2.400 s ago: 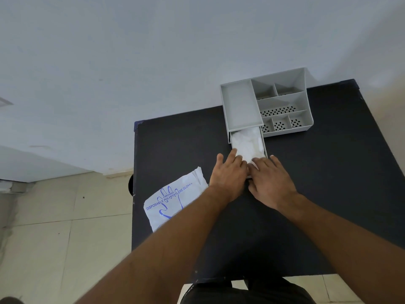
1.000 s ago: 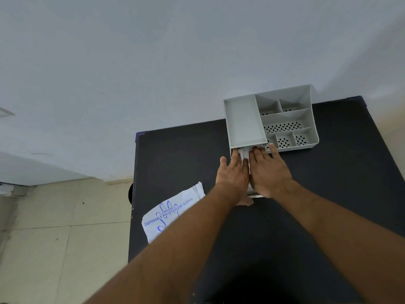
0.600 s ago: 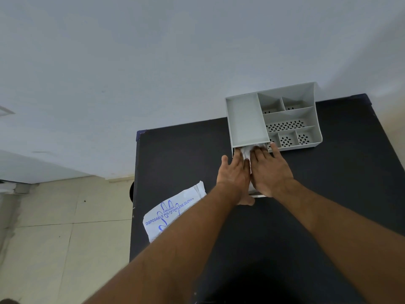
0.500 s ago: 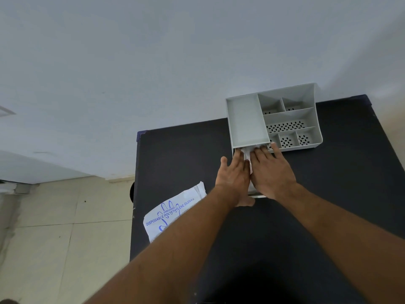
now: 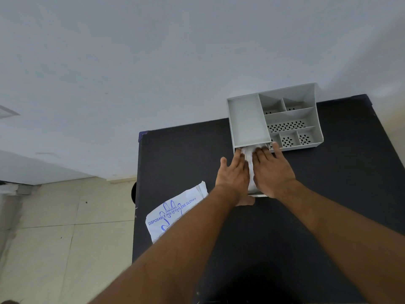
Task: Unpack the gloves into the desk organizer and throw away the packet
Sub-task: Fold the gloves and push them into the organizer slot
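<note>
one black rectangular table (image 5: 186,154) carries one grey plastic desk organizer (image 5: 247,119) with six open compartments on top, five of them perforated at the bottom, plus one pulled-out drawer (image 5: 259,195) beneath. there is one white plastic packet with blue glove print (image 5: 175,213) and one bunch of thin white gloves (image 5: 249,159), too crumpled to count singly. two bare hands show, one left hand (image 5: 233,176) and one right hand (image 5: 272,172).

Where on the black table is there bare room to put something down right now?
Bare black table top lies right of the right hand, below the grey plastic desk organizer. Another patch sits between the table's left edge, the organizer and the white printed glove packet. Crowded: the pulled-out drawer, where both hands press the white gloves; left hand.
</note>
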